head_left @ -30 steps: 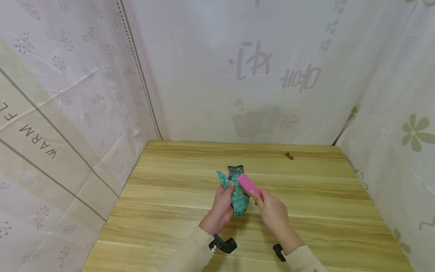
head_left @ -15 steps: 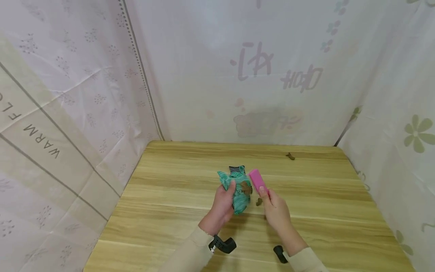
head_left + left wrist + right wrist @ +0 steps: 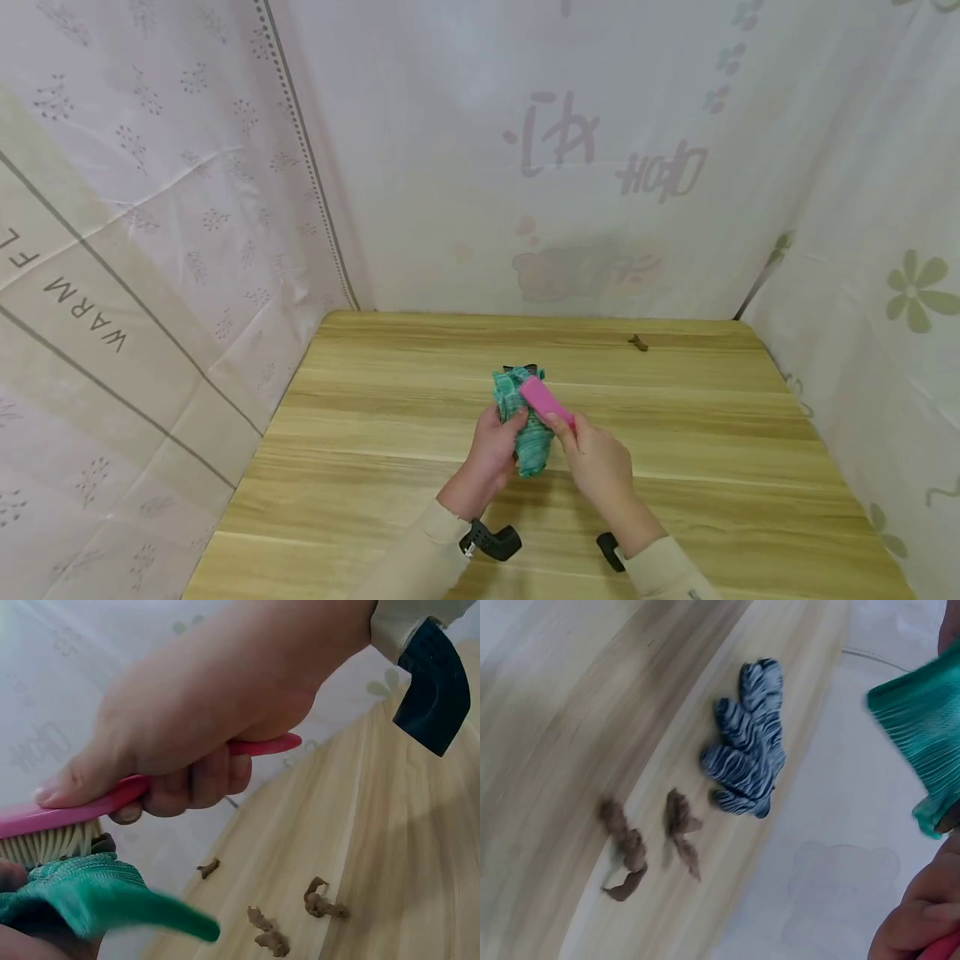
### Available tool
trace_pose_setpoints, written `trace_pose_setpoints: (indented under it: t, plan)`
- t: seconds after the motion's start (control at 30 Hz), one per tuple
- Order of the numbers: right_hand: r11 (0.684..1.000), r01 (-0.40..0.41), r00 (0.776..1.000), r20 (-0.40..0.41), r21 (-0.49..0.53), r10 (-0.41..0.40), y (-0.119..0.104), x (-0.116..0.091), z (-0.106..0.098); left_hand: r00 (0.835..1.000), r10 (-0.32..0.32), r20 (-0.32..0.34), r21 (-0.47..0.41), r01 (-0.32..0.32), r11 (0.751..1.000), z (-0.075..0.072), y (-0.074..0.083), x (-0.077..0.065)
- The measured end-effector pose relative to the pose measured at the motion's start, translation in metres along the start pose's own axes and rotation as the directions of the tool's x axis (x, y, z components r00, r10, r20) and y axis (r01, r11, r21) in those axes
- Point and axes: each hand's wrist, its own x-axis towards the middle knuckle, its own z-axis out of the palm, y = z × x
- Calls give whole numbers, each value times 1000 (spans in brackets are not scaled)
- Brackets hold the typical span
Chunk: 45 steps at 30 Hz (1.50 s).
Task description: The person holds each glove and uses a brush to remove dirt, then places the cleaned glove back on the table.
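In the head view my left hand (image 3: 491, 450) grips a crumpled green knit glove (image 3: 534, 446) above the table. A pink brush (image 3: 546, 400) lies across the glove's upper part, held by my right hand (image 3: 603, 467). The left wrist view shows cream bristles (image 3: 52, 844) pressed on the green fabric, with a dark brown clump (image 3: 103, 844) at their edge. My right fingers curl round the handle, the thumb along its back. One loose glove finger (image 3: 172, 915) sticks out, blurred. The brush head hides part of the glove in the head view.
On the wood table (image 3: 360, 417), a black-and-white striped knit glove (image 3: 750, 750) lies behind the hands. Brown clumps lie about: a curled one (image 3: 630, 847), a thin one (image 3: 681, 825), and a small one (image 3: 638, 342) near the back edge. Patterned curtains (image 3: 450, 167) enclose the table.
Half a second ago the brush was off to the right, baring a brown clump on the glove; now it is back left on the glove. The glove's loose left finger has folded in.
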Motion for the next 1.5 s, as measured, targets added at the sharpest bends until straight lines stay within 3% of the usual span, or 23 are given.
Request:
trace_pose_setpoints:
  t: [0.33, 0.7, 0.87, 1.03, 1.2, 1.33, 1.5]
  plan:
    - [999, -27, 1000, 15, 29, 26, 18, -2, -3, 999, -28, -16, -103, 26, 994, -4, 2, 3]
    - [999, -30, 999, 26, 41, 29, 26, -1, -1, 999, -34, 25, -97, 36, 995, -11, 0, 2]
    - [983, -94, 995, 59, 157, 85, 24, 0, -4, 999, -34, 31, -53, 36, 998, -14, 1, 3]
    - [959, -101, 995, 2, 266, 104, 8, 2, -9, 999, -36, 13, -37, 36, 999, -13, 1, 6]
    - [980, -9, 1000, 9, 197, 8, -11, 3, -2, 997, -60, 43, -21, 61, 998, -4, -3, 6]
    - [997, 2, 1000, 12, 79, -2, -14, 1, 5, 996, -58, 62, -74, 62, 995, 1, -4, 4]
    - [999, 36, 999, -12, -24, -36, -8, -3, 6, 1000, -23, 4, -73, 24, 997, 1, -2, 3]
